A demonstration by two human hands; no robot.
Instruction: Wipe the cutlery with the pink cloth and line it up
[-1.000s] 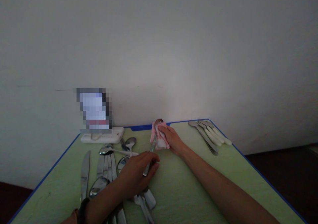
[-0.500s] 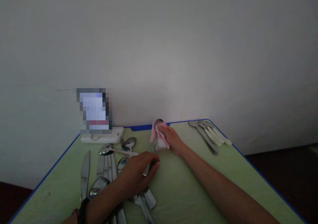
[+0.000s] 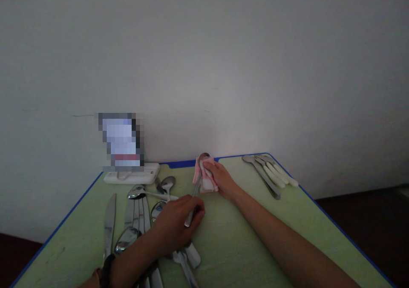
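A metal spoon (image 3: 197, 186) slants away from me over the middle of the table, its bowl at the far end. My left hand (image 3: 181, 217) is closed around its handle, the handle's tip poking out below the fingers. A pink and white cloth (image 3: 209, 183) lies folded against the spoon just below the bowl. My right hand (image 3: 222, 178) pinches this cloth, thumb on top, and presses it to the spoon. Under and beside my left forearm lie several loose pieces of cutlery, among them a knife (image 3: 110, 222) and a shiny spoon (image 3: 128, 239), partly hidden by the arm.
At the table's far right rest metal spoons (image 3: 263, 179) and forks with white handles (image 3: 277, 174). A blurred-out screen (image 3: 121, 141) stands on a white base (image 3: 132, 175) at the back left. Behind the blue-edged green table (image 3: 243, 237) rises a pale wall (image 3: 204, 66).
Almost nothing differs. The fingers of my left hand have shifted very slightly on the spoon handle; the cloth and my right hand stay in the same place.
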